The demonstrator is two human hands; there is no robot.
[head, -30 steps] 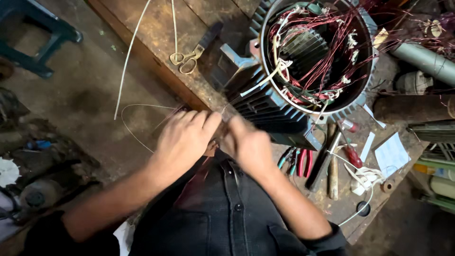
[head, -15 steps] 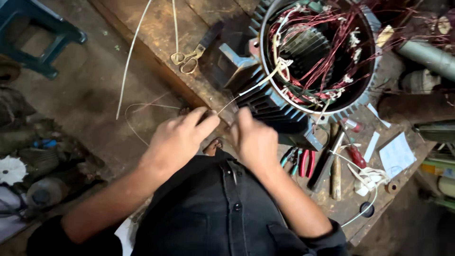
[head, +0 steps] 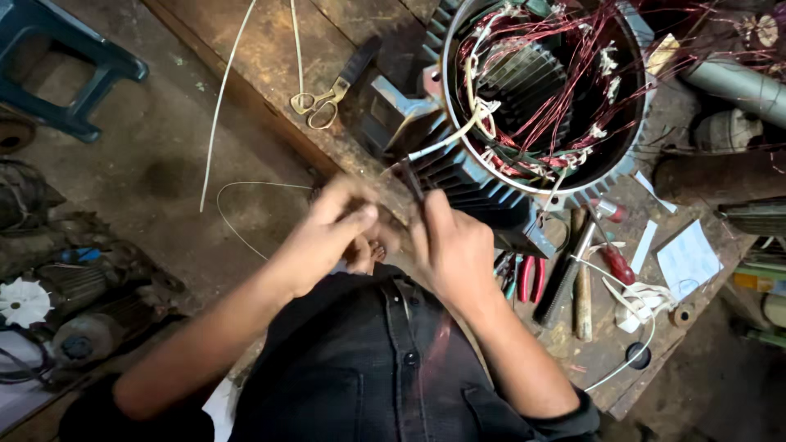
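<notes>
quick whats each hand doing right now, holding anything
Left hand: fingers curled, pinching near the wire lead; what it grips is blurred, cannot tell.
Right hand: closed around a thin dark tool beside the motor stator.

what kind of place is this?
Likely a motor repair workshop: an open finned motor housing with exposed copper windings, pliers and scissors on a worn wooden bench.

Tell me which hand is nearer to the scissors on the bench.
Left. The left hand lies just below the scissors on the same side of the bench; the right hand sits farther off, beside the motor housing.
</notes>
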